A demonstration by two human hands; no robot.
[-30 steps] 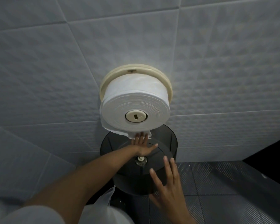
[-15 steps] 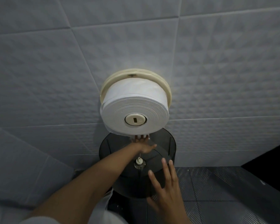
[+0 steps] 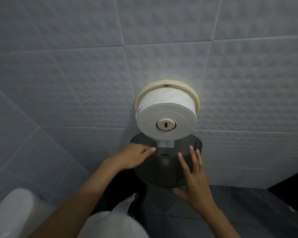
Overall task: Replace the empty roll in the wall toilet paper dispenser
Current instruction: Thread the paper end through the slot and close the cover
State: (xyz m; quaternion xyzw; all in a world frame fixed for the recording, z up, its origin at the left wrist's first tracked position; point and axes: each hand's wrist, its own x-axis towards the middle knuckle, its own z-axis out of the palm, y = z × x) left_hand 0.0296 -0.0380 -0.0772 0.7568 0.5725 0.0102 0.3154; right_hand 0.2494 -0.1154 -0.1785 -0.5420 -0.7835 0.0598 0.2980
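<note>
A full white paper roll (image 3: 165, 109) sits on the cream backplate (image 3: 195, 98) of the wall dispenser, with a cream hub (image 3: 166, 124) at its centre. A short paper tail (image 3: 165, 143) hangs below it. The dark smoked cover (image 3: 162, 170) hangs open under the roll. My left hand (image 3: 136, 156) rests on the cover's left rim, fingers pointing at the tail. My right hand (image 3: 193, 176) lies flat against the cover's right front, fingers spread.
Grey textured tiles (image 3: 76, 74) cover the wall. A white toilet (image 3: 10, 213) shows at the lower left. White plastic (image 3: 124, 206) sits by my body at the bottom. Dark ribbed floor tiles (image 3: 248, 203) lie at the lower right.
My left hand has come out from under the roll onto the cover's left rim. The paper tail now hangs straight. My right hand has moved up the cover. The view has shifted left.
</note>
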